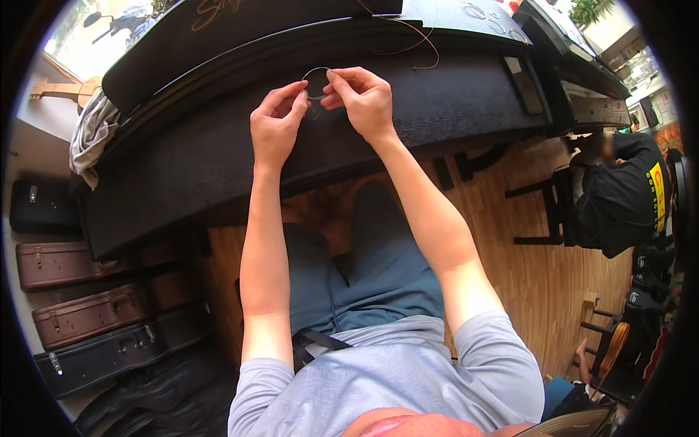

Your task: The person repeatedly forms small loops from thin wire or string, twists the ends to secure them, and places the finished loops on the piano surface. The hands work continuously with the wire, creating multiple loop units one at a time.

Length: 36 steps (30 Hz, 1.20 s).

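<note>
A thin coiled metal string (315, 69), bent into a small ring, is held up between my two hands over a black wooden surface (458, 104). The fingertips of my left hand (278, 117) pinch the ring's left side. On its right side, the thumb and fingers of my right hand (363, 101) grip it; the other fingers curl in. A short loose end seems to hang below the ring. Beyond my right hand, a loose copper-coloured string (431, 46) trails over the ledge onto the black surface.
Several coiled strings (494, 24) lie on a pale sheet at the back right. A smartphone-like dark slab (522, 84) rests at the right end. Grey cloth (94, 134) drapes the left end. Instrument cases (87, 311) stand at left. A seated person (617, 191) is at right.
</note>
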Motion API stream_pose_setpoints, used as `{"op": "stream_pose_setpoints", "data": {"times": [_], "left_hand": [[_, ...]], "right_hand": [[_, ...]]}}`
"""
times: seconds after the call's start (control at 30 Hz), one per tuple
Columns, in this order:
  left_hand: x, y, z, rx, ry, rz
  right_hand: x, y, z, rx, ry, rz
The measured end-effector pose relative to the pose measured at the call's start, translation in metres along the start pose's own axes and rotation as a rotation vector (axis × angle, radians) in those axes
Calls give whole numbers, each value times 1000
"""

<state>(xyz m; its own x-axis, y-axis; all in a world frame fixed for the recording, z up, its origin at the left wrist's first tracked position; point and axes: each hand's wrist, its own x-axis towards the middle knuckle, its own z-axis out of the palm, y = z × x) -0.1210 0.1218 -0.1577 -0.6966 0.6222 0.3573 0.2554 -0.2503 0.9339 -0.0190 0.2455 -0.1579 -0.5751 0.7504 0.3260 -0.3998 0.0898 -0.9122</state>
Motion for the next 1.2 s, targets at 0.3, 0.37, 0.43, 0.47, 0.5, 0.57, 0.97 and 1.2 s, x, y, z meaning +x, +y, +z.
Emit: {"op": "stream_pose_setpoints", "data": {"times": [0.3,0.37,0.43,0.47,0.5,0.57,0.97,1.2], "left_hand": [[4,1,-7,-97,-61,-7],[6,3,-9,-171,-75,-59],[4,3,-8,-205,-83,-88],[5,4,-8,-200,-83,-87],[6,5,-9,-193,-84,-85],[5,3,-8,-130,-82,-60],[5,8,-6,-153,-150,-87],[10,3,-12,-167,-176,-121]], "right_hand": [[3,-1,-4,52,-46,33],[5,-3,-3,68,-59,42],[2,-5,-3,80,-71,61],[2,-4,-4,74,-75,55],[4,-4,-4,71,-80,49],[3,-4,-4,58,-91,38],[-1,-7,-3,4,-121,20],[4,-3,-9,2,-218,45]]}}
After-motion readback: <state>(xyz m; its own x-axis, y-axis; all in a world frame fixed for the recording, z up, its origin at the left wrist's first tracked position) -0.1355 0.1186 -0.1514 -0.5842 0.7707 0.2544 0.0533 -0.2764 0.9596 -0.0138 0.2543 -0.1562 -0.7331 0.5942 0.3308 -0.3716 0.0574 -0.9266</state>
